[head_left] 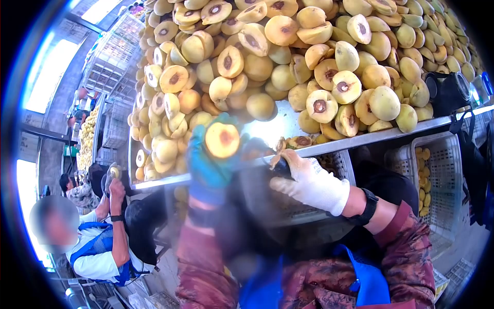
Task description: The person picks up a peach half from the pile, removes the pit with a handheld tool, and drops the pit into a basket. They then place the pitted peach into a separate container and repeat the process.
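Observation:
My left hand, in a teal-blue glove, holds a yellow peach half with its cut face up. That face has a brownish hollow in the middle, and no stone shows in it. My right hand, in a white glove, is closed around a dark object at the table's metal edge; its kind is hard to make out. Brown, pulpy scraps lie by the right thumb. Beyond both hands a big heap of peach halves covers the table, several with stones still in them.
The metal rim of the table runs between me and the heap. Below it stand a white crate with peach pieces and another crate. A co-worker sits at the left, holding a fruit. Stacked crates stand farther back.

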Demonstrator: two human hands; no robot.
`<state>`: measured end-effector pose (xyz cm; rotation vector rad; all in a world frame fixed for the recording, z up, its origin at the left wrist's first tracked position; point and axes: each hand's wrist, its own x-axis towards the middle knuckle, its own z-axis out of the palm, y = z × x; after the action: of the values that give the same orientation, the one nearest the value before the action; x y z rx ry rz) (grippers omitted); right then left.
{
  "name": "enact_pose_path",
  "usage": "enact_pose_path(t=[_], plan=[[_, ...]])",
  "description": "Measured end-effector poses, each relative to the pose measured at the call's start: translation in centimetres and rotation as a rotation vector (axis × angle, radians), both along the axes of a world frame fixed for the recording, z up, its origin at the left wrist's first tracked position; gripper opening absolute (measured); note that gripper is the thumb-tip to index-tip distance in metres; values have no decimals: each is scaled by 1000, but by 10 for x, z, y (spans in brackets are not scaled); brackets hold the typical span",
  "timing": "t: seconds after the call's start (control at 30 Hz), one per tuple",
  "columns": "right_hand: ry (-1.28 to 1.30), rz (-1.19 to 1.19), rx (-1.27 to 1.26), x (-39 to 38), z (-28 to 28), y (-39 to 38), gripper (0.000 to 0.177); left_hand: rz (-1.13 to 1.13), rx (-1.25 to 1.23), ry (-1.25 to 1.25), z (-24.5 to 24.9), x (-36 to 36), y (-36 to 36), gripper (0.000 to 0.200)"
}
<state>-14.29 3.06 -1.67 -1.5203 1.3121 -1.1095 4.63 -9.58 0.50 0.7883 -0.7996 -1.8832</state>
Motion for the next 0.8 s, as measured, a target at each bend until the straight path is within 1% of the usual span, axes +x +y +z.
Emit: enact_pose_path(t=[0.03,0.07,0.1,0.17,0.2,0.3,0.37,0.43,0.53,0.63,0.7,0.77,0.8], plan=[[-9,6,5,2,-1,-1,36,51,74,20,-4,-8,6,63],[-2,30,-35,2,0,-2,37,91,41,-31,-12,-16,11,68],[41,43,-14,2,-2,-5,39,-28,61,27,-20,-12,11,64],[126,69,27,3,-7,-9,45,52,30,-97,-21,-29,27,59],[159,20,-28,6,-9,-9,42,38,7,-62,-11,-38,40,55],[242,-25,-49,9,-17,-10,37,-53,-254,-230,-11,-40,50,47],[271,-39,-72,10,-17,-10,34,-25,-381,-392,-6,-46,54,43],[285,-56,-105,11,-18,-9,32,0,-215,-201,-8,-48,56,40],[300,-75,-133,14,-19,-7,27,32,-392,-289,-15,-47,59,40],[326,-53,-97,14,-17,-5,22,42,-625,-485,-19,-44,57,41],[346,-37,-87,13,-13,-3,19,4,-770,-642,-18,-39,56,40],[345,-17,-65,13,-13,0,18,-38,-870,-695,-21,-32,52,38],[345,-7,-54,13,-14,1,17,-59,-898,-669,-25,-30,49,35]])
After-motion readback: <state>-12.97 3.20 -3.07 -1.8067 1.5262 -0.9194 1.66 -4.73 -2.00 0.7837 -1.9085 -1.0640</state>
